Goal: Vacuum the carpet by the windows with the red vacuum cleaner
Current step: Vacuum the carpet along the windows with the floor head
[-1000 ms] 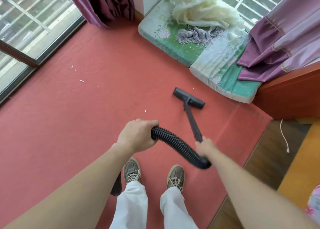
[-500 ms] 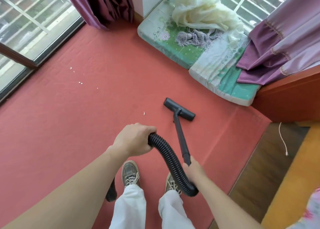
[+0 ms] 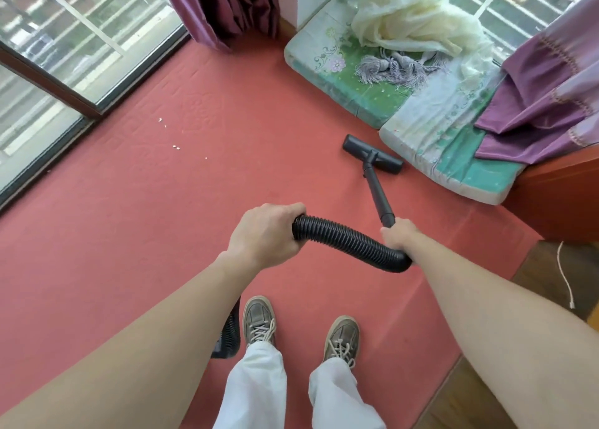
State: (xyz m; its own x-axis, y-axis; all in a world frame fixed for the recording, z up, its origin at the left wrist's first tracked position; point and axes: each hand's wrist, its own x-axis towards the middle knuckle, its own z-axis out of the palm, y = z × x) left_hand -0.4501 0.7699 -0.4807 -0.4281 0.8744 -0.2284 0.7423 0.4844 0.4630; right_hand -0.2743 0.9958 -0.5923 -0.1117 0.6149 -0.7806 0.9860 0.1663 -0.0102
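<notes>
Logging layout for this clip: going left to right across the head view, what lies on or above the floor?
White crumbs, left hand gripping the hose, black floor nozzle, white cable.

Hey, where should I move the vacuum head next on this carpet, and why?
Probably sweep the vacuum head left toward the white crumbs near the window. The head sits beside the cushion, well apart from them, and your right hand on the tube and left hand on the hose can steer it there.
</notes>
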